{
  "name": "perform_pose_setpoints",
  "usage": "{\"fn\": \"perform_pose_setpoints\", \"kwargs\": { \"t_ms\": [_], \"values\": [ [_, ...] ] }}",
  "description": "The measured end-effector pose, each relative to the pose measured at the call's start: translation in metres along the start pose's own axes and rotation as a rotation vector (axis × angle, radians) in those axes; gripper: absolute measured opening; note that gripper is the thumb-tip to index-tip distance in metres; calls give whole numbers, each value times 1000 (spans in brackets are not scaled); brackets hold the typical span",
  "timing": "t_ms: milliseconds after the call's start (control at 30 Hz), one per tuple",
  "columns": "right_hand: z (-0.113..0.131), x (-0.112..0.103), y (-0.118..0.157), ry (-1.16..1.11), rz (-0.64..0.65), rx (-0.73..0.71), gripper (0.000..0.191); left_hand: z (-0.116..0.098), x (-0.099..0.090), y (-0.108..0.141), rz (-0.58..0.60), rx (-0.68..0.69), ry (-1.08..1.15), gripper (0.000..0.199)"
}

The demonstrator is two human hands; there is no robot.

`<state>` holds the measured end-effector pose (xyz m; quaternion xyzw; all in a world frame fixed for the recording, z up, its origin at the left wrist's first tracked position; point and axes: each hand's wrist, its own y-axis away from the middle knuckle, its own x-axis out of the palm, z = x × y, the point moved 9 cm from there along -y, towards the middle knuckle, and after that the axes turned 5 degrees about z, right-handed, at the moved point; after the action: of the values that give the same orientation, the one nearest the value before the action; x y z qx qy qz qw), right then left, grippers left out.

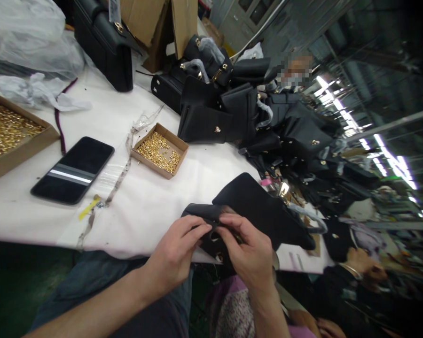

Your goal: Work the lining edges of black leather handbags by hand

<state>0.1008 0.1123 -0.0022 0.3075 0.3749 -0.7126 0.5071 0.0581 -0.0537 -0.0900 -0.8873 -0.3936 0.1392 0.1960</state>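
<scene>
A black bag (250,202) lies at the table's front edge with its flap spread out. My left hand (183,241) pinches the near part of the bag from the left, thumb and fingers pressed together. From the right, my right hand (248,246) grips the same part, its fingertips close to those of my left hand. Whatever small piece may be between the fingertips is too small to make out. A small cardboard box (182,149) of gold-coloured metal pieces stands beyond my hands, to the left.
A phone (74,170) and a larger box (21,152) of gold pieces lie on the white table (134,225) at left. Many black bags (211,124) are piled behind. Another person's hands (364,265) are at the right.
</scene>
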Motion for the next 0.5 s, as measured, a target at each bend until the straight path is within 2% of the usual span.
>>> {"fn": "perform_pose_setpoints", "kwargs": {
  "t_ms": [233,500],
  "values": [
    [3,-3,-2,82,-28,-63,18,5,-1,-8,81,-160,1,59],
    [-2,-2,-4,113,23,-51,22,10,-3,-21,117,-187,-113,69]
  ]
}}
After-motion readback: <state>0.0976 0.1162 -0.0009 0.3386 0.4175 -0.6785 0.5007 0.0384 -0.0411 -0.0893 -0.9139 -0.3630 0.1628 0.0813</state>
